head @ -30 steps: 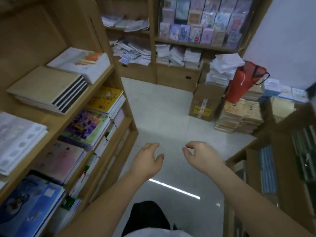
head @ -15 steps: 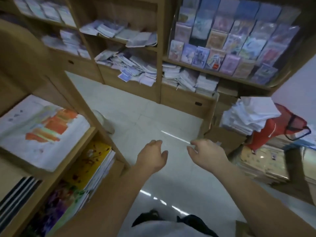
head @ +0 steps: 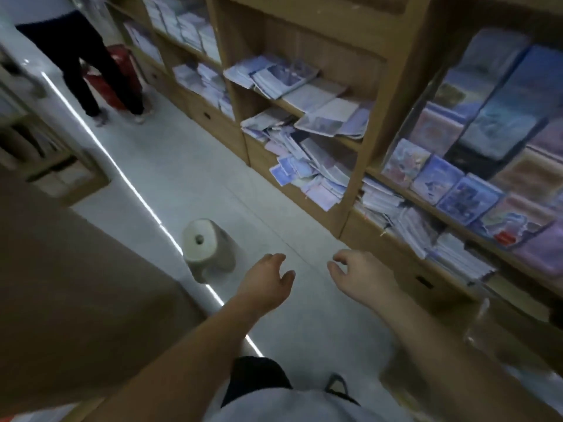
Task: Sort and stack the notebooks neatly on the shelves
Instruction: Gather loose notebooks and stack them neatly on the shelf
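The left grip (head: 265, 284) and right grip (head: 362, 278) hang loose, holding nothing, above the floor (head: 182, 178) near messy notebooks (head: 307, 153).

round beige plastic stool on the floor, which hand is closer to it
Left. The left hand hovers just to the right of the round beige plastic stool, without touching it. The right hand is farther right, beyond the left hand.
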### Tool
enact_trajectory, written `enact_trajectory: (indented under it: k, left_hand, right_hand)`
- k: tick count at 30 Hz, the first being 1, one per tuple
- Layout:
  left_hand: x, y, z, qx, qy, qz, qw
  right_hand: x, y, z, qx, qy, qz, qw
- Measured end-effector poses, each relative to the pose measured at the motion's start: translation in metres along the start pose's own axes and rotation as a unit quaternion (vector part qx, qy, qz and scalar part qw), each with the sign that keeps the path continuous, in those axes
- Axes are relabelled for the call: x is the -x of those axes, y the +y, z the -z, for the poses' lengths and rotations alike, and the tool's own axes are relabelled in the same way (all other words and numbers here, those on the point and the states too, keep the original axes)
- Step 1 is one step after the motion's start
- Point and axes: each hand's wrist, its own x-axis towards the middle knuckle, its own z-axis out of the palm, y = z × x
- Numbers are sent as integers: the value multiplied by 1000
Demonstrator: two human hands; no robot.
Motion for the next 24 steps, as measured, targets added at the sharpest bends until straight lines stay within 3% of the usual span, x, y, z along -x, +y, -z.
enact_trajectory:
  k: [7, 15, 24]
  left_hand:
    - [-136, -13, 80, 16, 41, 43, 998]
    - [-334, -44, 163, 24, 12, 1, 1000]
    - [-503, -37, 233, 29, -44, -25, 998]
  right_hand:
    - [-168, -48, 47, -1, -13, 61, 998]
    - [-354, -108, 72, -28, 13, 2, 1000]
    - [-506, -127, 117, -96, 43, -43, 994]
